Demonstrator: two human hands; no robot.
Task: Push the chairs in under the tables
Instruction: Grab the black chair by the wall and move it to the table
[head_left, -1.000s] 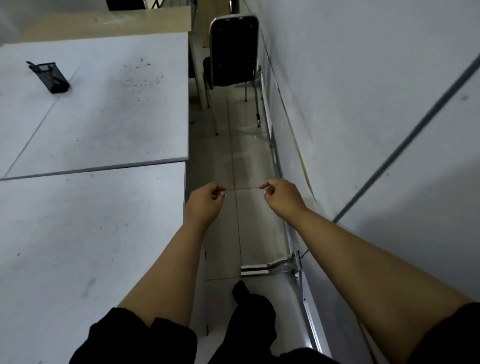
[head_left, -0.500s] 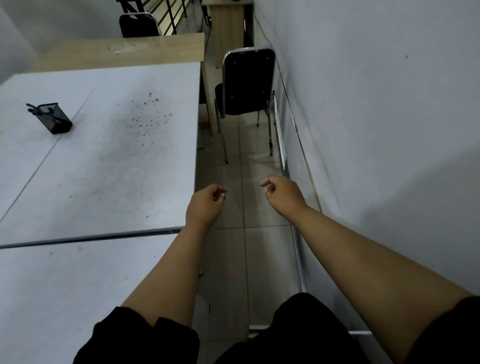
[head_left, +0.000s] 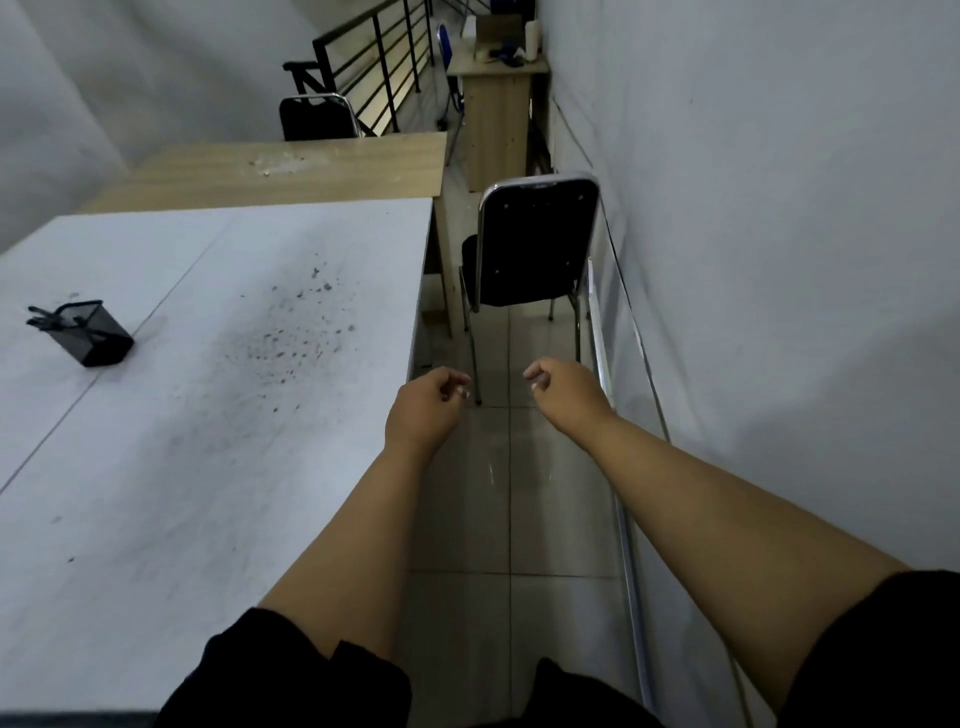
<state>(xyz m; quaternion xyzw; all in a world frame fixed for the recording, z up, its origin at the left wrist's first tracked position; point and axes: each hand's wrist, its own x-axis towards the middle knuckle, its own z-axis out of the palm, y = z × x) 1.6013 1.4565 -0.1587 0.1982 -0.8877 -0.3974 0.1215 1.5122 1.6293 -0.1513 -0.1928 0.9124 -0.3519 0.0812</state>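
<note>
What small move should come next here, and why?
Probably a step forward to bring both hands to the chair's backrest. The left hand and right hand hang loosely curled and empty over the floor, short of the chair. It stands in the aisle beside the wooden table, its seat not under it, so it likely needs pushing in.

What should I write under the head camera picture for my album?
Two empty hands, left and right, reach toward a black chair standing out in the aisle beside the white table.
</note>
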